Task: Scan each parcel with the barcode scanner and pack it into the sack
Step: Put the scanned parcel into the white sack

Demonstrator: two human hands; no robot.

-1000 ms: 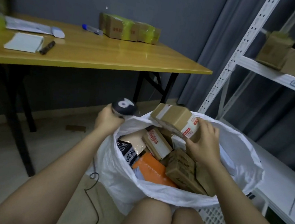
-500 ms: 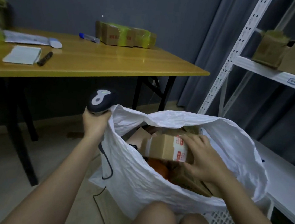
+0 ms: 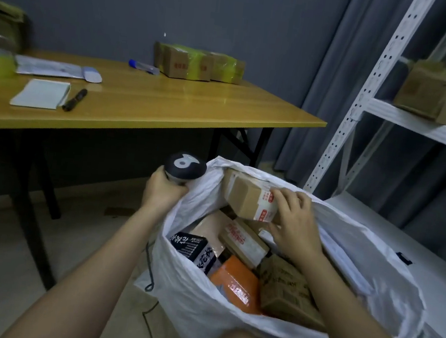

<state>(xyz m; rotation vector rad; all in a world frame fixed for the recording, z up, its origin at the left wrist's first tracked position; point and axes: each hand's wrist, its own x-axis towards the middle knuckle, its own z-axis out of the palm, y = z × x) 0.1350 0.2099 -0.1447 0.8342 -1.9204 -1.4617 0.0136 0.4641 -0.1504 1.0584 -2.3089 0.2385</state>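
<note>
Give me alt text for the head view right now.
Right hand grips a small taped cardboard parcel over an open white sack full of parcels; left hand holds the barcode scanner at the sack's rim, beside a wooden table.

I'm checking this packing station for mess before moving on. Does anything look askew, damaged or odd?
Nothing looks spilled or damaged. The parcels in the white sack lie jumbled at angles, and the right hand holds a brown box tilted over the pile. The left hand grips the scanner at the sack's rim.

Bare forearms, bare knees, no sleeves
</note>
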